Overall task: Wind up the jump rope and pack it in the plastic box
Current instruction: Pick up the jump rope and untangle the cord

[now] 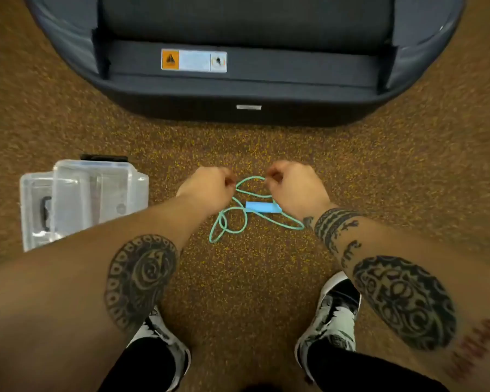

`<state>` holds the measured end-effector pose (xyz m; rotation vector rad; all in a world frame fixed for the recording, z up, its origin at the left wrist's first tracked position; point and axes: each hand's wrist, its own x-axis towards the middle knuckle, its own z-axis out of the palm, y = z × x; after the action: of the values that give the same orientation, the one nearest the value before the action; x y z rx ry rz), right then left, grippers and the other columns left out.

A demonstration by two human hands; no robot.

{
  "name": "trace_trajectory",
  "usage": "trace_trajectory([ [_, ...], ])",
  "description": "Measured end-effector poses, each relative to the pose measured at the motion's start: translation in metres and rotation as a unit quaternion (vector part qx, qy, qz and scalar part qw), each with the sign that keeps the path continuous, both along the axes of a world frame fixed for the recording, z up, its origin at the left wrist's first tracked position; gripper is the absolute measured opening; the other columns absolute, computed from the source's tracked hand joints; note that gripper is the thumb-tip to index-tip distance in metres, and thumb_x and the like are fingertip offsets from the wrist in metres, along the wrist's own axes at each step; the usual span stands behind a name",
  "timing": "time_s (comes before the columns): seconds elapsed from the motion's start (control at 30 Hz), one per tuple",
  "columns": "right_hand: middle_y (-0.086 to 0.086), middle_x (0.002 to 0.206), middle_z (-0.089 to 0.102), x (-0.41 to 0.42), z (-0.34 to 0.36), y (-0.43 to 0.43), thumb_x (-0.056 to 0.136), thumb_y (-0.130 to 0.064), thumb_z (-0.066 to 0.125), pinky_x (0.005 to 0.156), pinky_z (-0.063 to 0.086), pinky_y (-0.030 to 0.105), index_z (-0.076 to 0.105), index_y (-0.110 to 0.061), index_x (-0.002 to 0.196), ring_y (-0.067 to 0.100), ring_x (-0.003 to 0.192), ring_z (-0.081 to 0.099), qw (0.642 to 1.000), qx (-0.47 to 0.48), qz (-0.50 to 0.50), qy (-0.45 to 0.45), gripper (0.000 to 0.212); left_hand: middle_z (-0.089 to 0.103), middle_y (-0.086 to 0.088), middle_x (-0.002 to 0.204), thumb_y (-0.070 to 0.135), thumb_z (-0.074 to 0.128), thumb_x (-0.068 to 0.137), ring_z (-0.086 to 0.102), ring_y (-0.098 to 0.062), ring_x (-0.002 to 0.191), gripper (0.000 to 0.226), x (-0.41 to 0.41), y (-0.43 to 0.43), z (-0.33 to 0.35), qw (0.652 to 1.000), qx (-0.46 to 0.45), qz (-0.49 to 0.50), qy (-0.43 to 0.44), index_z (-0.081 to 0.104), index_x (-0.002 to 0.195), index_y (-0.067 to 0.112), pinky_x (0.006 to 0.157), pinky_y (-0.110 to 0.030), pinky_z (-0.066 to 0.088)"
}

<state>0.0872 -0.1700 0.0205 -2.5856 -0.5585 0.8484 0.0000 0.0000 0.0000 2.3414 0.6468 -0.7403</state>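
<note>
The jump rope (232,219) lies in loose teal loops on the speckled brown floor (249,278), just below the centre of the view, with a blue handle (263,207) resting across the cord at about 3 o'clock from the main tangle; whether a second handle is there I cannot tell. The upper loop arches between the two hands, which suggests the person is lifting one strand clear of the pile to find a starting point for winding, so the coils form neatly instead of knotting. The left hand (208,186) is curled closed, thumb and fingertips pinched at the cord's left end of that arch, at 10 o'clock from the handle. The right hand (293,188) is likewise closed in a pinch on the strand at 1 o'clock from the handle, its heel close over the handle's right end. Both forearms reach forward and down from the lower corners, wrists slightly bent, knuckles up, the hands near one another with only the short arch of cord between them. The plastic box (82,198), clear, sits on the floor at 9 o'clock, well apart from the rope, within easy reach for packing; the left forearm covers its near corner. A dark padded seat (246,91) fills the 12 o'clock side, and two shoes (330,321) stand at 6 o'clock.
</note>
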Motion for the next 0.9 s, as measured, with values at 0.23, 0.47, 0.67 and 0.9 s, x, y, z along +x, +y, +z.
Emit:
trace_trajectory([
  [0.23, 0.01, 0.122, 0.067, -0.028, -0.109, -0.005, 0.085, -0.036, 0.062, 0.09, 0.054, 0.046, 0.063, -0.022, 0.125, 0.036, 0.111, 0.061, 0.99, -0.088, 0.097, 0.046, 0.042, 0.068, -0.012, 0.114, 0.036, 0.063, 0.088, 0.065, -0.031, 0.101, 0.034, -0.02, -0.015, -0.099, 0.999, 0.016, -0.029, 0.03, 0.067, 0.121, 0.028, 0.085, -0.041, 0.055],
  [0.47, 0.007, 0.132, 0.048, -0.051, -0.169, -0.028, 0.084, -0.031, 0.069, 0.098, 0.042, 0.052, 0.049, -0.02, 0.132, 0.034, 0.126, 0.04, 0.964, -0.161, 0.208, -0.035, 0.053, 0.045, -0.01, 0.129, 0.037, 0.069, 0.085, 0.05, -0.037, 0.118, 0.048, -0.054, -0.04, -0.157, 0.994, 0.063, -0.089, 0.003, 0.057, 0.13, 0.028, 0.098, -0.052, 0.047],
  [0.67, 0.008, 0.126, 0.052, -0.044, -0.159, -0.026, 0.088, -0.027, 0.06, 0.094, 0.048, 0.051, 0.05, -0.017, 0.126, 0.034, 0.121, 0.046, 0.982, -0.111, 0.151, -0.018, 0.04, 0.068, -0.011, 0.107, 0.032, 0.06, 0.091, 0.064, -0.033, 0.103, 0.024, -0.038, -0.044, -0.147, 0.997, 0.005, -0.027, -0.068, 0.069, 0.111, 0.021, 0.085, -0.039, 0.05],
  [0.9, 0.003, 0.119, 0.06, -0.008, -0.092, -0.018, 0.083, -0.044, 0.062, 0.097, 0.045, 0.047, 0.057, -0.027, 0.122, 0.028, 0.115, 0.058, 0.999, -0.011, 0.051, -0.009, 0.043, 0.07, -0.001, 0.084, 0.039, 0.063, 0.09, 0.065, -0.02, 0.078, 0.019, 0.005, -0.019, -0.062, 0.99, -0.048, 0.039, -0.128, 0.071, 0.104, 0.028, 0.062, -0.027, 0.043],
])
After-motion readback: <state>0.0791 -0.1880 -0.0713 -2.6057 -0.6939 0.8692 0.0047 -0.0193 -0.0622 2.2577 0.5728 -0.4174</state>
